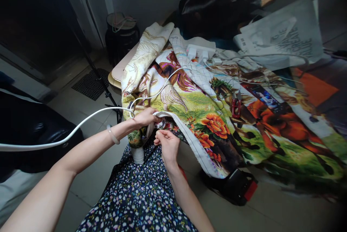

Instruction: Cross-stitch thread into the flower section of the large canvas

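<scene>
A large cross-stitch cloth with horses and orange flowers drapes over a table and hangs toward my lap. My left hand is closed on the white border at its near edge, which curls up there. Just to the right and lower, my right hand is held in a pinch near the cloth's underside. Anything between those fingertips is too small to make out. A white cable passes by my left wrist and loops over the cloth. Red-handled thread snips lie on the cloth farther right.
A white power strip with plugs rests on the cloth, and a phone with a lit screen lies to the right. Behind are a black bag and a pale printed bag. A thin black stand rises at left.
</scene>
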Tool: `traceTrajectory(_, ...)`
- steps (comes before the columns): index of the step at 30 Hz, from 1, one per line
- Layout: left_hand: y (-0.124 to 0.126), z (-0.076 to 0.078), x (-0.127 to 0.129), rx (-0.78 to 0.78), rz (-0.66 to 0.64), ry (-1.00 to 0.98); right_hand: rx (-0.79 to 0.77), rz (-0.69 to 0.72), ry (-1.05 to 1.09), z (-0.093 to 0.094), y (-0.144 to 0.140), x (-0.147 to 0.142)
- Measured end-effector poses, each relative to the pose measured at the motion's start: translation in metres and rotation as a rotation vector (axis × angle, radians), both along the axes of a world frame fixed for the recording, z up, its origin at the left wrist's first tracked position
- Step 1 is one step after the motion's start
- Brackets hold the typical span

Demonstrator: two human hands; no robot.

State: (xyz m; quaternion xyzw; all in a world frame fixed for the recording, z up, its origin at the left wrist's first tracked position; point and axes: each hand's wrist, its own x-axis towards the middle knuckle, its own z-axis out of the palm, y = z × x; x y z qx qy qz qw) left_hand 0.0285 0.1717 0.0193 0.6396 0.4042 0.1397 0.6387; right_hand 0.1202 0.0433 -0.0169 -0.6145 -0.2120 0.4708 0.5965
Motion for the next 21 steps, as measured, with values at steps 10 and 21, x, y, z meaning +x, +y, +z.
traceTrajectory(10,-0.003,0.009,-0.001,0.024,0.002,0.044,0.043,-0.071,-0.163,0.001,0.006,-0.003)
traceTrajectory(21,-0.006,0.011,0.000,0.111,-0.018,0.103,0.142,0.172,-0.895,0.018,0.015,0.017)
